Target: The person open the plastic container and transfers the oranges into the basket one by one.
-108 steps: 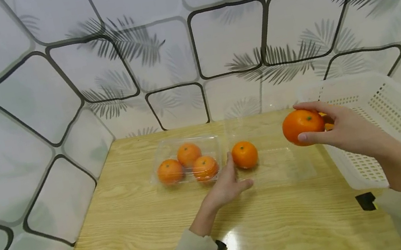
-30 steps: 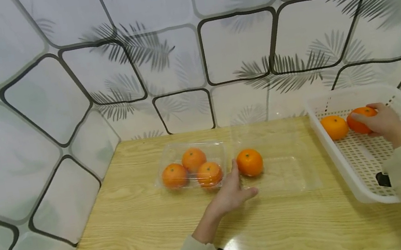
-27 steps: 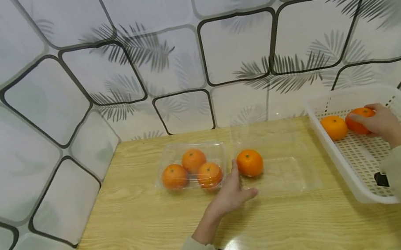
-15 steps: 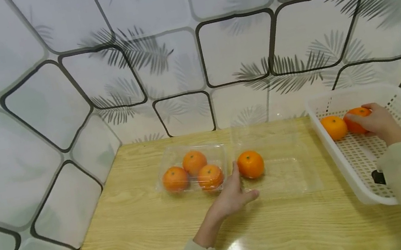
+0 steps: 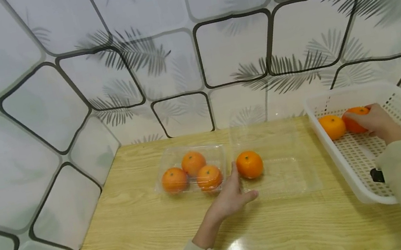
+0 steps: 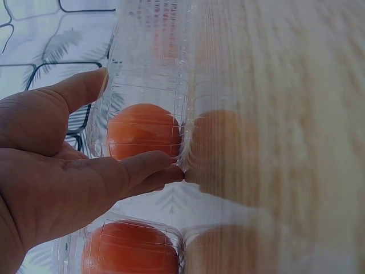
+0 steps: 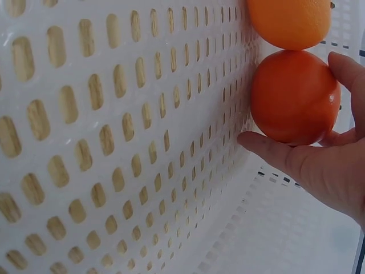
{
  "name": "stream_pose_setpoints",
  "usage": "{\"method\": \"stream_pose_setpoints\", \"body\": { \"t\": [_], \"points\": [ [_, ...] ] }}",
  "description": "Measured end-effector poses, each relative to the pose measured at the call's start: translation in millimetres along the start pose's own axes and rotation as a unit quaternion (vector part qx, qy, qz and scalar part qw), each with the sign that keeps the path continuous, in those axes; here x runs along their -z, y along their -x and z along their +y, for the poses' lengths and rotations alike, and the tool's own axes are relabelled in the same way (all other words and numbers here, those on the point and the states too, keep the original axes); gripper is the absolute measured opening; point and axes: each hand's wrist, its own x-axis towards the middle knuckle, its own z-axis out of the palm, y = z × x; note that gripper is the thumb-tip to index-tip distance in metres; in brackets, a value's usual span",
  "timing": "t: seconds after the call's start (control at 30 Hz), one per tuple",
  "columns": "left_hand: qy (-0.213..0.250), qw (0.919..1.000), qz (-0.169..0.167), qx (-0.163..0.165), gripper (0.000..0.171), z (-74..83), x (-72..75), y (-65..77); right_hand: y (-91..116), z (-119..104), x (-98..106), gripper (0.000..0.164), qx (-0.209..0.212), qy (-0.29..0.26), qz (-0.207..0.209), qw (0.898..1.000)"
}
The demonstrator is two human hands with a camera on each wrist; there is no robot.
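In the white basket my right hand [image 5: 380, 123] holds a mandarin [image 7: 295, 98], thumb and fingers on opposite sides of it. That fruit sits against a paler orange [image 5: 332, 127] at the basket's left wall. My left hand [image 5: 231, 198] lies with fingers extended along the near left edge of an unlidded clear plastic box [image 5: 288, 176]. One mandarin [image 5: 249, 164] rests in this box's left part, right by my left fingertips. The left wrist view shows the thumb [image 6: 85, 90] spread apart from the other fingers at the box wall.
Left of my left hand stands a clear plastic box [image 5: 163, 156] with three mandarins inside. The tall-sided perforated basket [image 5: 361, 190] takes up the table's right side. A patterned wall covering [image 5: 235, 49] borders the wooden table [image 5: 137, 243] at the back and left.
My right hand has carried the mandarin from above the table into the basket, then shifted it slightly left against the orange there. My left hand has stayed at the box.
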Motion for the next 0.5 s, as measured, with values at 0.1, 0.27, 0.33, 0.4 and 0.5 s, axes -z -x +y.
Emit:
{"method": "stream_pose_setpoints", "body": {
  "t": [0.1,0.27,0.33,0.4,0.5],
  "points": [
    [-0.001,1.0000,0.001,0.002,0.102,0.9,0.4,2.5,2.8,-3.2,0.2,0.110,-0.022,-0.002,-0.011,1.000],
    [-0.005,1.0000,0.002,-0.002,0.102,2.5,1.3,3.8,5.2,-9.2,1.7,0.115,-0.046,0.008,0.003,0.999],
    [-0.002,1.0000,0.000,-0.004,0.102,3.2,1.6,4.2,6.6,-11.9,3.1,0.115,-0.047,0.011,0.008,0.999],
    [0.001,1.0000,-0.001,-0.005,0.102,3.1,1.2,4.0,7.7,-14.6,4.6,0.114,-0.043,0.015,0.010,0.999],
    [0.004,1.0000,-0.001,-0.007,0.102,3.9,0.0,4.3,10.6,-18.3,7.6,0.111,-0.035,0.016,0.011,0.999]
  ]
}}
